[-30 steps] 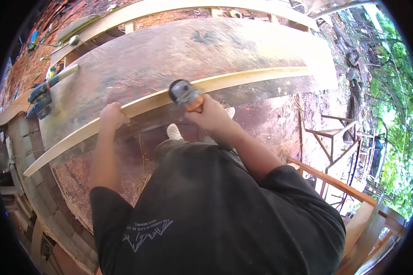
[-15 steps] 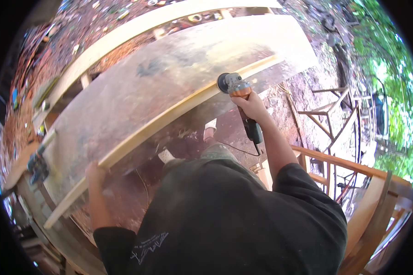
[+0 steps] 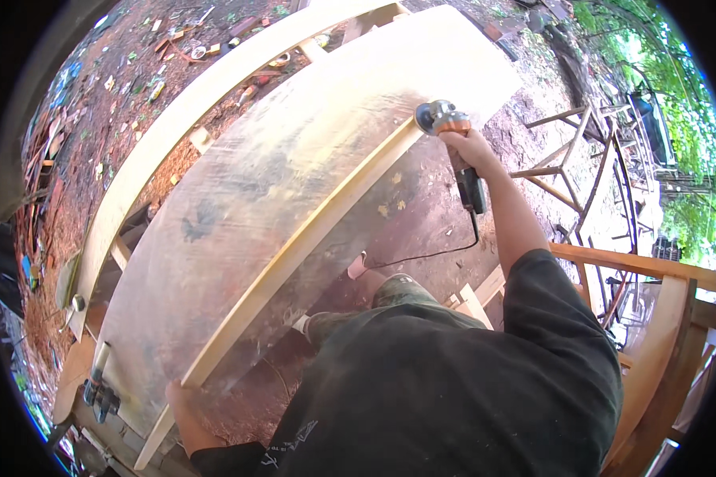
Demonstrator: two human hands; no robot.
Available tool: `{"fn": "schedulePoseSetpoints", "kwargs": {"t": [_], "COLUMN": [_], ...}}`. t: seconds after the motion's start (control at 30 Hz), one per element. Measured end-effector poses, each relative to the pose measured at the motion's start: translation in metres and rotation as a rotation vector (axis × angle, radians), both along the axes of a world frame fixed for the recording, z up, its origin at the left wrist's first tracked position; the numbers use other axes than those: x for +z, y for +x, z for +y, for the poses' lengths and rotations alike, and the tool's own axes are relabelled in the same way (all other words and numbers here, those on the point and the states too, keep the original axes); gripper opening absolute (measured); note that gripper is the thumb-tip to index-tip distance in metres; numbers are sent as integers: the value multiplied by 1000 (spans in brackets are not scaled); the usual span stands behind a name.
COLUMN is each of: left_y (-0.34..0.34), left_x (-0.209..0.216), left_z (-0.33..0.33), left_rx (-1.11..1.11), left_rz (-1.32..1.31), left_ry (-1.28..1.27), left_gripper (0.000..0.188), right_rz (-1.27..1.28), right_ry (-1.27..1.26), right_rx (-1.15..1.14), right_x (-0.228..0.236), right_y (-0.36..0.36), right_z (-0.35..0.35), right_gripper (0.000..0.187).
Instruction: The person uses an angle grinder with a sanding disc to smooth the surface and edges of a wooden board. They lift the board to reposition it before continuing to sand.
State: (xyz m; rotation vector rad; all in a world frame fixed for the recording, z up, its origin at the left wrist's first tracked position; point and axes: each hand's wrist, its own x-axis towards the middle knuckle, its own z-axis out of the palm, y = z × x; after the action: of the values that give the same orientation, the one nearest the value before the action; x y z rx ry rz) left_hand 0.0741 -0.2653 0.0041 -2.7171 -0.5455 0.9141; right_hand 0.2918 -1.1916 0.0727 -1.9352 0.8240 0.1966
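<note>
In the upper right of the frame, the right hand (image 3: 476, 151) grasps an angle grinder (image 3: 450, 123), its disc at the upper end of a long wooden strip (image 3: 298, 253). This strip lies diagonally through the middle, over the table (image 3: 247, 199). At lower left, the left hand (image 3: 184, 396) holds the strip near its lower end.

My right hand (image 3: 471, 149) gripped a grinder (image 3: 447, 121), its disc right at the far end of a long wooden strip (image 3: 290, 266); whether they touched, I couldn't tell. My left hand (image 3: 181, 399) held the strip near its other end. It lay slantwise over a wide, stained table (image 3: 239, 175). The grinder's black cord (image 3: 426, 256) curved down toward my foot (image 3: 357, 266).
</note>
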Motion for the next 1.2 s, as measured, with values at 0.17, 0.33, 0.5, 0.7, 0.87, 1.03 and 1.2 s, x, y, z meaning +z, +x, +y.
{"fn": "schedulePoseSetpoints", "kwargs": {"t": [0.17, 0.33, 0.5, 0.7, 0.87, 1.03, 1.2], "left_y": [-33, 8, 0, 85, 127, 87, 38], "left_x": [2, 4, 11, 33, 51, 58, 64], "left_z": [38, -12, -19, -186, -311, -378, -350], "left_rx": [-111, -25, 87, -283, -312, -285, -187], "left_rz": [-108, -4, -72, -13, -1027, -109, 327], "left_ry": [-15, -63, -141, -344, -867, -1286, -1403], "left_gripper": [49, 58, 55, 51, 33, 37, 48], "right_rz": [-53, -182, -486, -545, -581, -554, -482], "right_ry": [29, -75, 474, 774, 865, 1033, 1130], "right_rx": [-16, -203, -580, -690, -737, -619, -408], "right_x": [-3, -16, -34, -29, -30, -14, 9], "right_y": [53, 48, -32, -151, -184, -194, -203], "right_z": [-47, -131, -63, 67, 164, 273, 355], "right_gripper": [25, 19, 23, 27, 35, 35, 31]}}
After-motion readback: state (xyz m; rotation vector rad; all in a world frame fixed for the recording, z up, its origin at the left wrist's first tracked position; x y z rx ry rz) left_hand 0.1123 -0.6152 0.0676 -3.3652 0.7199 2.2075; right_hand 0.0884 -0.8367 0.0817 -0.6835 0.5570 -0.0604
